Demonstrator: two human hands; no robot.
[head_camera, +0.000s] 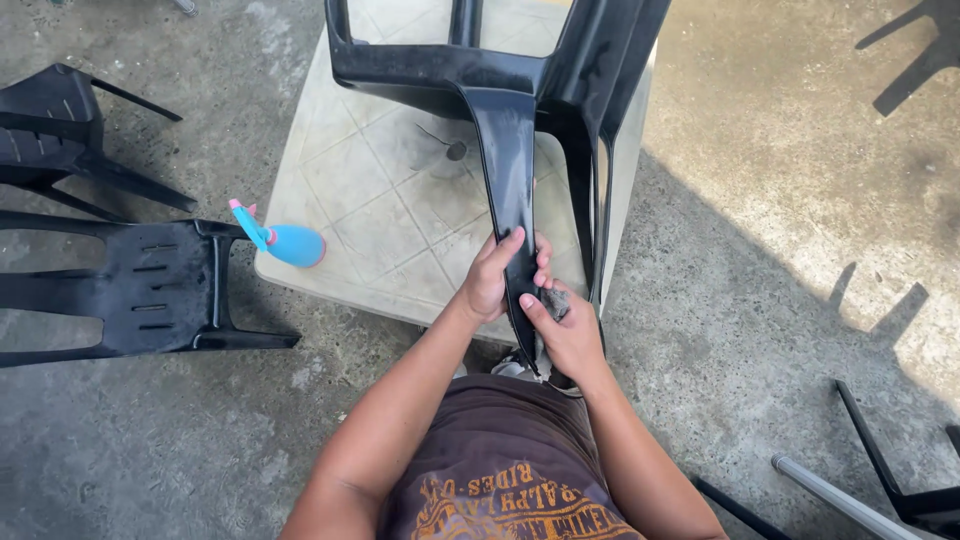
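A black plastic chair lies tipped on a dirty white plastic table, one leg pointing toward me. My left hand grips that leg near its lower end, fingers wrapped around it. My right hand presses a small grey sponge or cloth against the same leg, just below the left hand. The leg's tip is hidden behind my hands.
A blue spray bottle with a pink nozzle lies on the table's left edge. Two more black chairs lie on the concrete at left. Black chair legs and a grey pipe sit at lower right.
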